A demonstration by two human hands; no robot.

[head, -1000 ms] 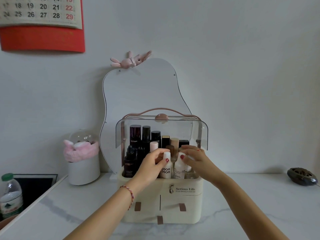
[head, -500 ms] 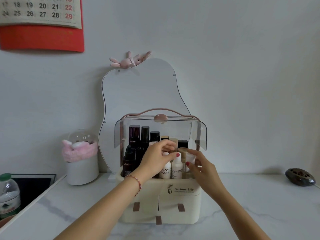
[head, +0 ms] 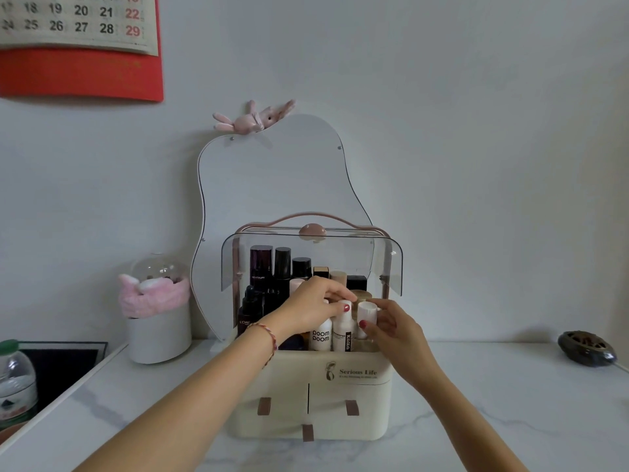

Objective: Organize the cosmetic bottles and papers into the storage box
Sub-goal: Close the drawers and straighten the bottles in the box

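The left hand (head: 311,310) curls over the tops of the front-row bottles, thumb on the Kilala bottle (head: 342,332); which one it actually holds cannot be told. Just right of it, the right hand (head: 391,323) pinches a white-capped bottle (head: 367,315) between thumb and fingers. Both grips sit inside the cream storage box (head: 316,396), its clear lid (head: 311,257) raised above them — dark bottles (head: 261,267) stand behind and left. The box rests on a white marble-look counter (head: 476,420). Behind the grips a pear-shaped mirror (head: 272,185) leans on the pale wall; far left stand a cylinder with a pink headband (head: 155,294) and a water bottle (head: 15,379), far right a dark dish (head: 586,347). A calendar (head: 78,25) hangs upper left.
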